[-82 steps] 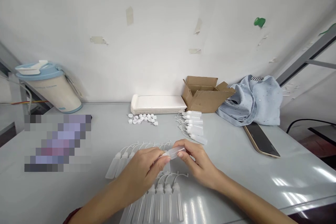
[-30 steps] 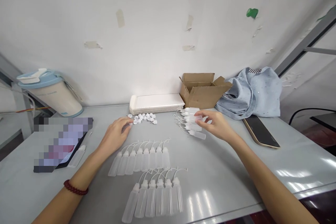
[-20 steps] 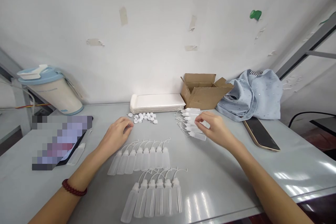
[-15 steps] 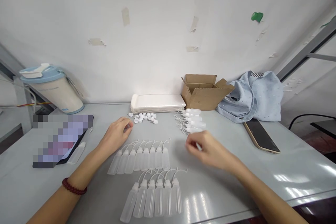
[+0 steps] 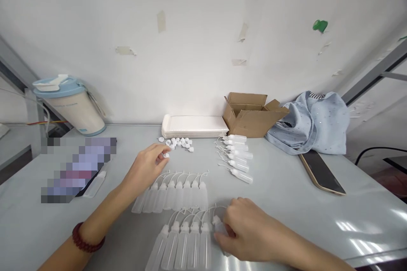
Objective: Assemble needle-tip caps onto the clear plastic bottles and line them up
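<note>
Between the thumb and fingertips of my left hand (image 5: 150, 164) is a small white cap (image 5: 166, 155). Just beyond it lies a loose pile of white caps (image 5: 181, 142). My right hand (image 5: 246, 230) is closed around a clear squeeze bottle (image 5: 218, 223) at the right end of the front row; the palm hides part of it. The other bottles of that row (image 5: 185, 245) lie side by side, thin strap-like tails pointing away from me. A second row of bottles (image 5: 171, 198) lies behind them, under my left wrist.
Several more bottles (image 5: 238, 156) lie at the back right, before an open cardboard box (image 5: 256, 123). A white stack (image 5: 195, 126) rests against the wall. Left are a tumbler (image 5: 74, 108), a blurred phone (image 5: 79, 169) and a lone bottle (image 5: 94, 185); right, a cloth bag (image 5: 327, 123) and a phone (image 5: 322, 173).
My right hand has come from the back-right bottles down to the front row and closed on its end bottle. My left hand has shifted slightly right and now has a cap at its fingertips.
</note>
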The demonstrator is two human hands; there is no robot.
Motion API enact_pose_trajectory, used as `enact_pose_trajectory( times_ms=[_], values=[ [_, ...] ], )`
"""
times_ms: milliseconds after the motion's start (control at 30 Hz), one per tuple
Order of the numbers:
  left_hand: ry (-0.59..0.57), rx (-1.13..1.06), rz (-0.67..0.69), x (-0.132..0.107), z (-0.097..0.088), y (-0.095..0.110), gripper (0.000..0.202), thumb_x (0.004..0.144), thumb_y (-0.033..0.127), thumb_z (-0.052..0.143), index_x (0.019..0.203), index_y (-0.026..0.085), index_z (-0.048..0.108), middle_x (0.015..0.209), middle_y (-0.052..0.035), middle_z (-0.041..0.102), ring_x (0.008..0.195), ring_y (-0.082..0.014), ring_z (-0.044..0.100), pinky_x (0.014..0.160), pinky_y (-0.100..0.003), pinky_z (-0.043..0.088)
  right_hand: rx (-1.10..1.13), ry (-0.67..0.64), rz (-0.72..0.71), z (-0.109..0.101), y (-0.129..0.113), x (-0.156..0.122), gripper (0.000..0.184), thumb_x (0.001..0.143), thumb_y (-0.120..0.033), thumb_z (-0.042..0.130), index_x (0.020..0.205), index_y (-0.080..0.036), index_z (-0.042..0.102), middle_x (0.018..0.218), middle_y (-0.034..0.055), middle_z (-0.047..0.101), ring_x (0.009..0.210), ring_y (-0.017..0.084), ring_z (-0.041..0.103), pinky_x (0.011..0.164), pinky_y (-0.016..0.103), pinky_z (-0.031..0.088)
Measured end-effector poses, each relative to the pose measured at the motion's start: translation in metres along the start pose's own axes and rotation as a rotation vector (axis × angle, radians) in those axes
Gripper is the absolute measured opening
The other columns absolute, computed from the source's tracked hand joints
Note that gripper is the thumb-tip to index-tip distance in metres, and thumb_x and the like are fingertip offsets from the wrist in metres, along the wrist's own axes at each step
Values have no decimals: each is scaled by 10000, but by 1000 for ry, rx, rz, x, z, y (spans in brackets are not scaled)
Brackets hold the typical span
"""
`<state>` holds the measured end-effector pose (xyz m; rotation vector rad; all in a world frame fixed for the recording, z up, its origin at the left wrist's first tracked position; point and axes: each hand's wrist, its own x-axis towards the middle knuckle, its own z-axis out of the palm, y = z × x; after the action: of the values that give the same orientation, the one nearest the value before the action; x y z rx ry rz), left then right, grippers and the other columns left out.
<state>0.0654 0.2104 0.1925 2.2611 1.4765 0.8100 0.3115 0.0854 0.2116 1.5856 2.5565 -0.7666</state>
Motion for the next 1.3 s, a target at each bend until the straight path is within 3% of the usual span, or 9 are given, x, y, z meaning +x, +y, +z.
enact_pose_trajectory(
  times_ms=[133,333,567,767,967,1067,1167,1300],
  values=[
    [-63,-171,-79,-9,-5,20,253,778,382,529,903,188,633,847,-42,664,749,-195,630,704,-308,515,2,12,18,-7,9,-1,398,729,-266,539,451,-165,273,414,-64,187,431,70,137,478,260,151],
    [-296,-536,-231,-23,-10,54,208,750,383,639,846,199,650,864,-25,663,792,-183,636,728,-277,509,137,88,105,-34,14,-3,356,743,-234,559,487,-165,321,441,-66,268,447,64,242,465,237,183],
    [-524,-795,-282,-36,1,70,183,775,328,652,880,178,660,822,-22,654,778,-170,605,696,-265,474,487,151,-10,-37,10,3,204,820,-216,525,625,-155,524,549,-48,465,518,73,412,495,190,311],
    [-479,-942,-322,-36,3,69,210,777,343,671,921,190,663,872,-26,657,844,-176,589,769,-285,468,751,71,-63,-24,6,9,141,810,-192,541,677,-148,552,572,-29,566,527,88,515,513,186,363],
    [-537,-1035,-194,-40,2,72,134,813,280,639,905,183,651,860,-19,628,825,-155,570,751,-261,461,876,-23,0,-18,8,12,105,769,-180,539,677,-139,571,504,-55,477,458,80,466,465,191,325],
    [-492,-967,-163,-41,1,74,102,821,265,620,875,182,650,865,-16,609,818,-152,564,737,-253,460,841,6,-26,-18,7,14,128,762,-170,516,638,-146,534,533,-61,407,490,72,388,469,192,288],
    [-467,-883,-164,-41,1,74,102,819,268,609,846,181,655,851,-14,605,789,-153,563,708,-253,465,603,138,-100,-17,6,15,119,757,-147,519,638,-147,522,594,-48,391,551,83,359,509,206,278],
    [-522,-862,-227,-40,2,73,116,809,280,611,834,179,660,791,-2,624,727,-141,570,682,-247,477,301,250,-220,-16,6,14,99,815,-175,503,830,-132,590,719,4,472,623,121,425,564,231,332]
  ],
)
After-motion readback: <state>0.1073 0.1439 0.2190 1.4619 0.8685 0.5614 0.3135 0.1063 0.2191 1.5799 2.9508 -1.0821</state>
